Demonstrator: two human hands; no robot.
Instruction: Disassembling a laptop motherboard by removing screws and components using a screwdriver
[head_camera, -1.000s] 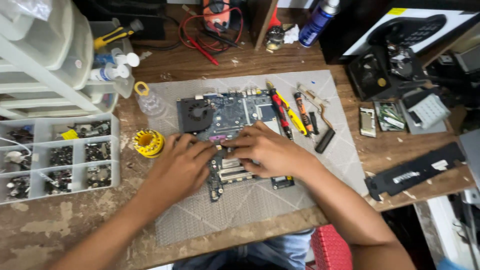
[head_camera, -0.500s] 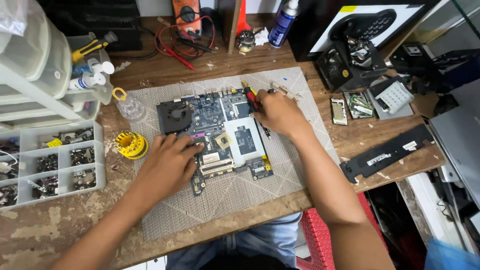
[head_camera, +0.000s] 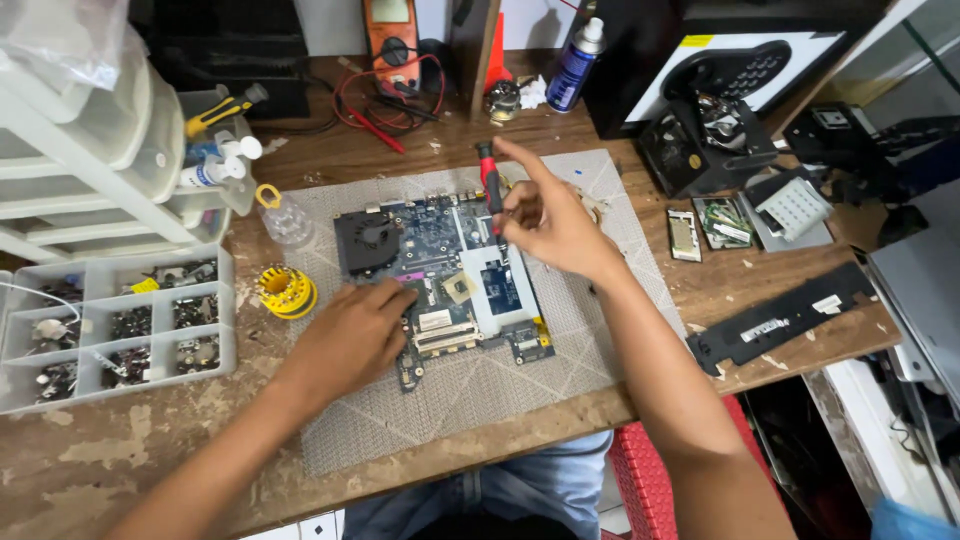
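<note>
Carefully: your right hand (head_camera: 555, 222) grips a red-and-black screwdriver (head_camera: 490, 180) above the blue circuit board's (head_camera: 440, 285) far edge, while your left hand (head_camera: 348, 335) lies flat, open, on its near-left corner. A slipping tip could gouge the board; the yellow solder spool (head_camera: 287, 291) left of it could roll.

Circuit board (head_camera: 440, 280) on mat (head_camera: 560, 370); parts tray (head_camera: 110, 325) left, solder spool (head_camera: 287, 291) between.

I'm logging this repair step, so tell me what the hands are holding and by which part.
The right hand holds a red-and-black screwdriver by the lower part of its handle. The left hand holds nothing; it rests flat on the circuit board.
</note>
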